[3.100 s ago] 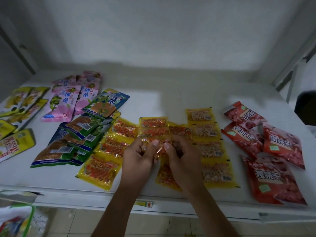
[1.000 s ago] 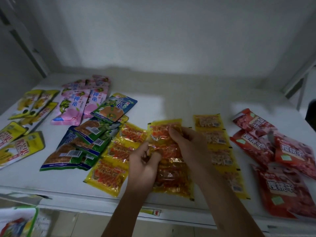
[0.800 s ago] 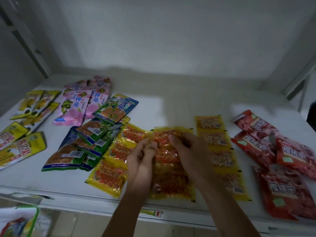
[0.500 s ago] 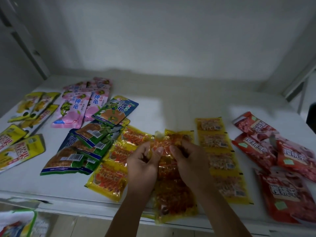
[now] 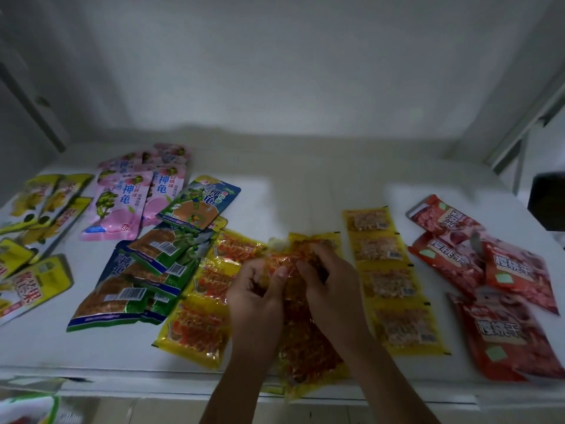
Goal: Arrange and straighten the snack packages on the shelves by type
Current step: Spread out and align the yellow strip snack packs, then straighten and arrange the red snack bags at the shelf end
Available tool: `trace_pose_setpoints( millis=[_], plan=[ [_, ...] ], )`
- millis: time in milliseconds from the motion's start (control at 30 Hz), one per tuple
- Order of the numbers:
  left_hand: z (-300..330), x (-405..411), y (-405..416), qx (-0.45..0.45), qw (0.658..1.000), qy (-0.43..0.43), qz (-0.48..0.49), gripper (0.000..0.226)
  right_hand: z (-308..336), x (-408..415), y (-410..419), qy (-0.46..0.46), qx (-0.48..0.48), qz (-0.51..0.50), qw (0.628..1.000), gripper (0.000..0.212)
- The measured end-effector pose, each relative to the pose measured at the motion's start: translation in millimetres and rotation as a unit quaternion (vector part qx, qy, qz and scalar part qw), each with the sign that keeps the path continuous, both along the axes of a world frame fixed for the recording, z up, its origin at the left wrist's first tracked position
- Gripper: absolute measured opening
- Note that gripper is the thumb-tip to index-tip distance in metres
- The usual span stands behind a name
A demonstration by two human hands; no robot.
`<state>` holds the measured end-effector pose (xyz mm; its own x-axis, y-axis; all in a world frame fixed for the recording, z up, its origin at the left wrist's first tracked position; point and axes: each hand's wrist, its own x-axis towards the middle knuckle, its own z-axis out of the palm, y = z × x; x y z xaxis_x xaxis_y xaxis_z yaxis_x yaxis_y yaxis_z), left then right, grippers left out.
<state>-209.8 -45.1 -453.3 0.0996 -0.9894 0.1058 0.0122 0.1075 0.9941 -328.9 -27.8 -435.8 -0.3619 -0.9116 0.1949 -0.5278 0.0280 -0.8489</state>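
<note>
Yellow snack strip (image 5: 305, 341) pinched in both grips, left hand (image 5: 256, 289), right hand (image 5: 333, 283), four-pouch strip (image 5: 394, 283) beside, white shelf (image 5: 305, 191)

Two hands (image 5: 256, 289), four red packets (image 5: 507, 328), three yellow strips (image 5: 394, 283), several pink packets (image 5: 122, 206), several green-blue packets (image 5: 143, 286), several yellow pouches (image 5: 33, 286)

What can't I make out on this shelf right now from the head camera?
- Middle of the yellow-orange strip: covered by left hand and right hand.
- Yellow packs at far left: cut by the frame edge.
- Red bags: lowest one cut at the right edge.
- Small print everywhere: too blurred to read.
</note>
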Motion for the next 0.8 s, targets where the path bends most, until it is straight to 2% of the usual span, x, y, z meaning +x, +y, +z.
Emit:
trace_pose_setpoints(
  millis=[133, 267, 367, 433, 533, 567, 633, 667, 733, 800],
  plan=[
    [1, -1, 0, 0.021, 0.999, 0.016, 0.023, 0.036, 2, 3, -4, -0.012, 0.008, -0.021, 1.000, 0.007],
    [-1, 0, -3, 0.001, 0.999, -0.001, 0.033, 0.019, 7, 6, -5, -0.025, 0.010, -0.040, 0.999, 0.028],
    [4, -2, 2, -0.034, 0.997, -0.054, 0.036, 0.027, 8, 10, -3, -0.018, 0.015, -0.035, 0.999, 0.031],
    [12, -4, 2, -0.028, 0.997, -0.072, 0.018, 0.030, 10, 10, -2, -0.035, 0.015, -0.037, 0.999, 0.031],
    [20, -2, -11, -0.018, 0.993, -0.117, 0.006, 0.024, 16, 11, -5, -0.076, 0.004, -0.051, 0.996, 0.040],
    [23, -1, -17, -0.016, 0.991, -0.135, 0.009, 0.020, 17, 11, -8, -0.078, 0.004, -0.049, 0.996, 0.035],
    [28, 2, -27, -0.011, 0.987, -0.161, 0.014, 0.018, 21, 10, -13, -0.087, 0.003, -0.037, 0.995, 0.011],
    [32, 3, -30, -0.010, 0.983, -0.182, 0.016, 0.017, 23, 8, -13, -0.095, 0.014, -0.024, 0.995, 0.007],
    [37, 5, -35, -0.022, 0.971, -0.238, 0.024, 0.011, 26, -3, -9, -0.109, 0.028, 0.003, 0.994, 0.036],
    [38, 4, -37, -0.027, 0.951, -0.307, 0.027, 0.016, 24, -25, 5, -0.106, 0.022, 0.004, 0.994, 0.041]
  ],
)
